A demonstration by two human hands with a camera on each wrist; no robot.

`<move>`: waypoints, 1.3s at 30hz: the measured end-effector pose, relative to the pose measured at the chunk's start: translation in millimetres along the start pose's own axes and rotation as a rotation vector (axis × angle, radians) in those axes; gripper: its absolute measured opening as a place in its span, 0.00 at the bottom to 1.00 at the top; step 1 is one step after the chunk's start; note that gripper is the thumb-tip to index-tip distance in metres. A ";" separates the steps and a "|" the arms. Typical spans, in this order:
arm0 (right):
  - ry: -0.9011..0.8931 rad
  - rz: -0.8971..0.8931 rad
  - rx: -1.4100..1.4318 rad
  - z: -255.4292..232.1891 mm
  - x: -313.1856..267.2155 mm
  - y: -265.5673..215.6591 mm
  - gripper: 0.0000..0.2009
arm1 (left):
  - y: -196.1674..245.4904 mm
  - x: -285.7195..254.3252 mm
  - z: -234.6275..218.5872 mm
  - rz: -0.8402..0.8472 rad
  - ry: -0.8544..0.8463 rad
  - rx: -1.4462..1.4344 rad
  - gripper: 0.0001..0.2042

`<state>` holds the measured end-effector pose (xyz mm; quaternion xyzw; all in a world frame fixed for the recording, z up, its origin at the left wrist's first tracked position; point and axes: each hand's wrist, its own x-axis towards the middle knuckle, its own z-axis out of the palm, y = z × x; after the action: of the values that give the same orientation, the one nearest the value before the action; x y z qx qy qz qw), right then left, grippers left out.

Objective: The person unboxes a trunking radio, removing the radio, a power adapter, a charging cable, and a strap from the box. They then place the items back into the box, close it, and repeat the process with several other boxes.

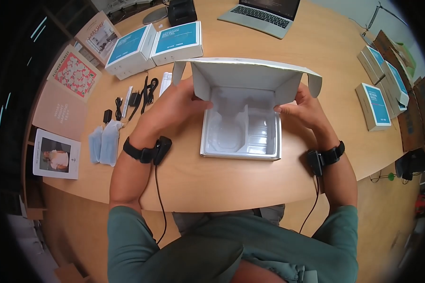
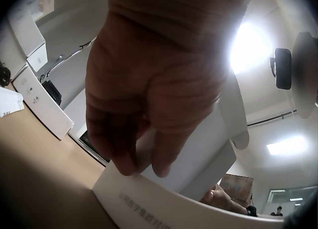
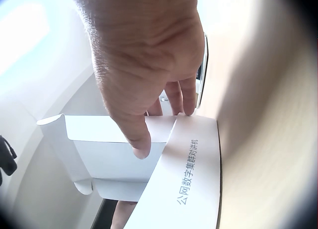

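Observation:
A white cardboard box (image 1: 241,156) sits on the wooden table in front of me, its lid (image 1: 250,73) raised at the back with side flaps sticking out. Inside lies a clear plastic tray (image 1: 230,134) with moulded hollows and nothing in them. My left hand (image 1: 180,104) grips the box's left wall, thumb over the rim and fingers outside. On the opposite side, my right hand (image 1: 308,112) holds the right wall the same way, its thumb bent inward. Dark printed characters (image 3: 188,172) show on the box's side in the right wrist view.
Two blue-and-white boxes (image 1: 177,42) stand at the back left, more (image 1: 377,106) at the right. Cables and a charger (image 1: 134,99) lie left of the hands, near two blue-wrapped items (image 1: 109,144). A laptop (image 1: 259,19) is at the back; books (image 1: 56,153) line the left edge.

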<state>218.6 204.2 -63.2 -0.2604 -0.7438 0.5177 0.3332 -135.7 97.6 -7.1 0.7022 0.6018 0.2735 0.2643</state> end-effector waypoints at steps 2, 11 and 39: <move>-0.009 0.008 0.029 -0.7 -0.6 -0.7 0.30 | -6.7 -1.3 1.7 0.064 0.034 0.059 0.15; 0.036 0.071 0.042 0.6 -1.5 -3.6 0.29 | -14.6 -3.1 4.7 0.143 0.071 0.231 0.24; 0.160 0.280 0.170 -3.8 7.0 4.6 0.27 | -5.2 8.3 17.9 -0.200 -0.107 -0.436 0.33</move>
<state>217.3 213.1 -65.1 -0.3727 -0.6250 0.5977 0.3364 -125.7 105.7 -22.9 0.5788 0.5803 0.3319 0.4670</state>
